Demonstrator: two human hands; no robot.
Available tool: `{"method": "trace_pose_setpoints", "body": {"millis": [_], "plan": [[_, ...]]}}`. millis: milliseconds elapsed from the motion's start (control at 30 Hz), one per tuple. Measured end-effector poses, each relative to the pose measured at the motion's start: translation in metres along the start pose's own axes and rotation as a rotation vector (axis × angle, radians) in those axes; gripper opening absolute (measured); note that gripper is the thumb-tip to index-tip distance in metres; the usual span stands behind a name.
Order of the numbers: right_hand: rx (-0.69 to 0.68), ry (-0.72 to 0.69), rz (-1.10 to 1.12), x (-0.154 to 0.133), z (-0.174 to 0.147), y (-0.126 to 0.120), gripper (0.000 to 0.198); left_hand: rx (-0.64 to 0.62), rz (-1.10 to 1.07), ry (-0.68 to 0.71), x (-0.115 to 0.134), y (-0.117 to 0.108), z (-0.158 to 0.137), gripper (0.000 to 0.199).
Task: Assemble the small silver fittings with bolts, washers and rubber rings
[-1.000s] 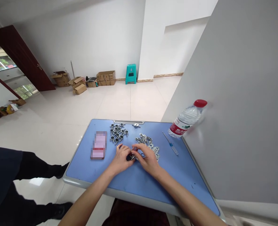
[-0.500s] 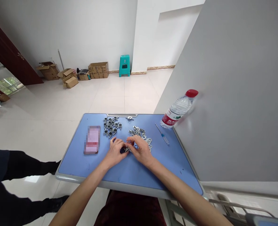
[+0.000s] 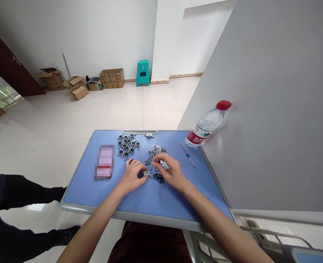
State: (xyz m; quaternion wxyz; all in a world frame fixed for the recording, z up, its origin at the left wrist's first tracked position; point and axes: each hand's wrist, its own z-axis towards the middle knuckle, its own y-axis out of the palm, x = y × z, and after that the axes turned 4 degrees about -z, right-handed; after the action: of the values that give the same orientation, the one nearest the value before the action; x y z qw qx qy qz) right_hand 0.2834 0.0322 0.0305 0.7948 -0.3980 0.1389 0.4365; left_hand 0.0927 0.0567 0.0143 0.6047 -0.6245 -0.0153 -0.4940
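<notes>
My left hand [image 3: 134,175] is closed on a small silver metal fitting [image 3: 146,174], held just above the table near its middle. Something dark blue shows between the fingers of that hand, mostly hidden. Close by on the right, my right hand [image 3: 170,171] pinches a thin tool with a reddish part, which looks like a small screwdriver [image 3: 152,168]; its thin end points down towards the fitting. Black rubber rings [image 3: 158,178] lie beneath the right hand. Small screws [image 3: 148,161] sit beyond the fingertips, and a heap of flat metal plates [image 3: 157,150] is partly covered by the right hand.
Several assembled metal fittings [image 3: 127,145] lie at the table's back left, with a single piece [image 3: 149,135] behind. A phone [image 3: 104,162] is on the left. A clear-handled screwdriver [image 3: 187,154] and a water bottle [image 3: 207,124] stand right. A co-worker's legs [image 3: 27,193] show at left.
My right hand has drawn slightly away from my left, uncovering the black rings, the small screws and the fitting. The whole view has shifted a little.
</notes>
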Motion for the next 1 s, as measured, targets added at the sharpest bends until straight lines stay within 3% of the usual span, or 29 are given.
{"method": "trace_pose_setpoints", "body": {"millis": [467, 667, 1000], "plan": [[-0.034, -0.096, -0.048, -0.002, -0.001, 0.006, 0.007, -0.004, 0.023, -0.001, -0.004, 0.002, 0.0, 0.007], [-0.059, -0.201, -0.082, -0.007, 0.001, 0.009, 0.007, 0.024, 0.012, -0.001, -0.007, 0.005, 0.0, 0.006], [0.016, -0.069, -0.103, -0.005, -0.005, 0.013, 0.005, 0.034, -0.023, 0.006, -0.006, 0.005, 0.0, 0.007]]}}
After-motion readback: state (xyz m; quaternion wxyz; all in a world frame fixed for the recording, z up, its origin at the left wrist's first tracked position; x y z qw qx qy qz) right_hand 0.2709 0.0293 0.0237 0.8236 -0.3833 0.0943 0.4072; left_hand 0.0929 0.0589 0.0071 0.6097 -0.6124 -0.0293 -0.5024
